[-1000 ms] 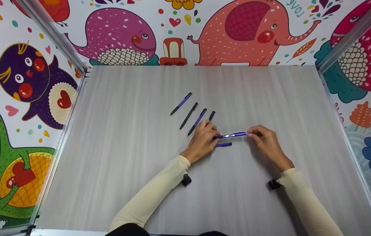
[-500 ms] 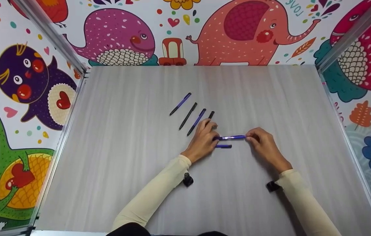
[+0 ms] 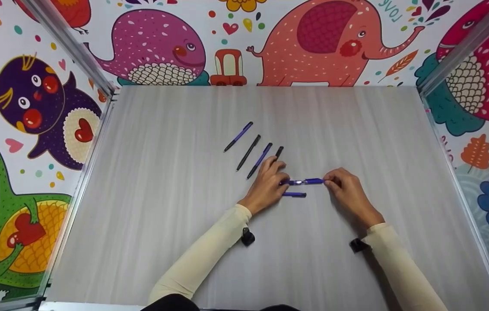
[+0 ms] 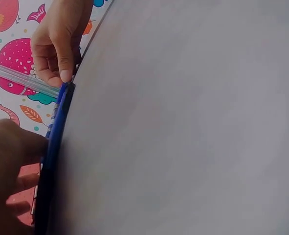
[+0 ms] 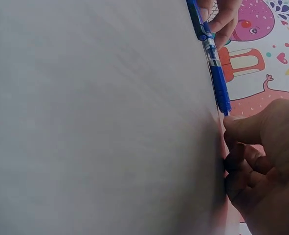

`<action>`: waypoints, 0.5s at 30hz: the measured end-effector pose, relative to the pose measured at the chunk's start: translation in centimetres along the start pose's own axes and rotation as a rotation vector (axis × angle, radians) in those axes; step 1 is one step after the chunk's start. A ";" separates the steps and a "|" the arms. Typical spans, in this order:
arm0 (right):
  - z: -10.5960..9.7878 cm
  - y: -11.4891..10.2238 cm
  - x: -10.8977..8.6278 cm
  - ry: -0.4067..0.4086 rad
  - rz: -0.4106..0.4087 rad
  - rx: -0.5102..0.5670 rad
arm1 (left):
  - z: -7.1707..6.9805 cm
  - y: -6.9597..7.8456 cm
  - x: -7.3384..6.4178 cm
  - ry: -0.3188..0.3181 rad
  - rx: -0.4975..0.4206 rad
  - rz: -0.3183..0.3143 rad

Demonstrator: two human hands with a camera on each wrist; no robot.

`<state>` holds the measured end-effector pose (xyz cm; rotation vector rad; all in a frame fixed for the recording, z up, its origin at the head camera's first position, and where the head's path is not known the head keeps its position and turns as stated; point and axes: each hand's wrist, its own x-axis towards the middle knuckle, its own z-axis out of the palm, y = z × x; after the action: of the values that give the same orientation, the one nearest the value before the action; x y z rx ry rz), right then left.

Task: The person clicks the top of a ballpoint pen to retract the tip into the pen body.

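Note:
A blue pen (image 3: 313, 181) with a clear, shiny middle section lies crosswise between the two hands in the head view. My left hand (image 3: 265, 183) rests low at the table, thumb and fingers gripping the pen's left end and hiding it. With thumb and forefinger, my right hand (image 3: 350, 192) pinches the pen's right tip; the right wrist view shows this pinch at the end of the blue barrel (image 5: 221, 88). A second blue pen (image 3: 295, 195) lies just nearer the body, its left part hidden by my left hand. Past the left fingers, a black pen (image 3: 279, 152) is partly covered.
Farther back and left lie a purple-blue pen (image 3: 238, 136), a black pen (image 3: 248, 153) and another purple-blue pen (image 3: 259, 160), all slanted alike. The grey wood-grain table (image 3: 162, 172) is bounded by metal-framed walls with cartoon animals (image 3: 322, 43).
Over the last second my right hand and its end of the pen have come slightly toward the body. The second blue pen has shifted slightly nearer too. My left hand stays nearly still.

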<state>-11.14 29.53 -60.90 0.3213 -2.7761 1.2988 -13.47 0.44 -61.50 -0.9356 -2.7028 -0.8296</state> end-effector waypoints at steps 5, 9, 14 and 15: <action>-0.1 -0.4 0.2 0.023 0.022 0.042 | -0.6 0.0 -0.6 0.062 -0.028 -0.026; 0.0 -1.0 0.7 0.048 0.049 0.099 | -1.5 0.1 -1.2 0.141 -0.056 -0.085; 0.5 -1.9 1.8 0.082 0.071 0.149 | -2.4 0.2 -1.7 0.194 -0.099 -0.170; 0.7 -2.0 2.0 0.088 0.070 0.154 | -2.5 0.2 -1.7 0.201 -0.101 -0.183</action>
<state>-12.66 27.41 -59.51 0.1710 -2.6434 1.5075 -12.05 -1.74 -59.90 -0.5917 -2.6182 -1.0432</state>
